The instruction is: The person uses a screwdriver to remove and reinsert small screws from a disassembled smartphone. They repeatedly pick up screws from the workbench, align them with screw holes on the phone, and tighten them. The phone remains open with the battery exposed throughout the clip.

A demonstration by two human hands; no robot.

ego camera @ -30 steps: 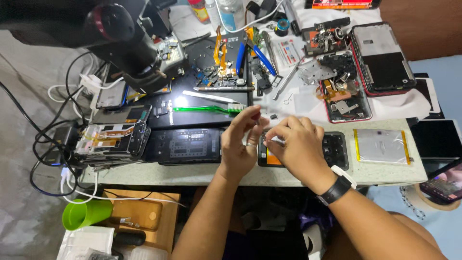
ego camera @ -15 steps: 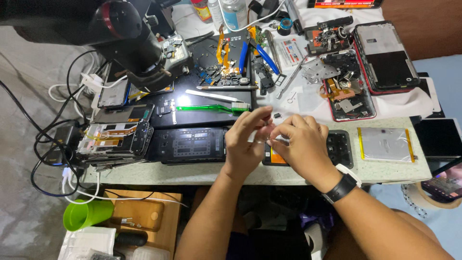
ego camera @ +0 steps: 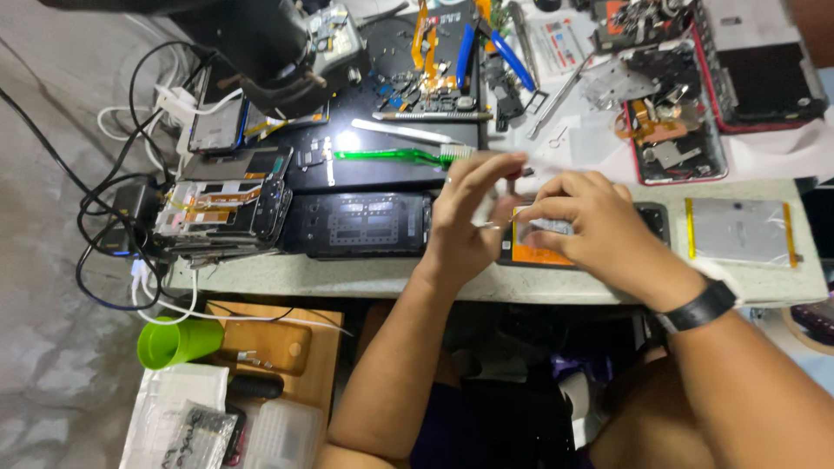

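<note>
An opened phone (ego camera: 532,250) with an orange inside lies at the bench's front edge. My right hand (ego camera: 599,226) rests on top of it, fingertips pinching a small silvery part (ego camera: 549,227) against the phone. A black band (ego camera: 700,307) is on that wrist. My left hand (ego camera: 469,221) hovers at the phone's left end, blurred, with its fingers lifted and spread and nothing visible in them.
A black phone frame (ego camera: 360,226) and stacked phone parts (ego camera: 224,213) lie to the left. Behind are a green toothbrush (ego camera: 391,156), a black microscope (ego camera: 269,43), blue-handled tools (ego camera: 508,52) and a red-framed open phone (ego camera: 673,130). A silver battery (ego camera: 738,230) lies right; a green cup (ego camera: 178,341) below.
The view has moved in closer to the bench. My left hand's fingers, pinched near the right hand before, have lifted and spread. The right hand stays on the phone.
</note>
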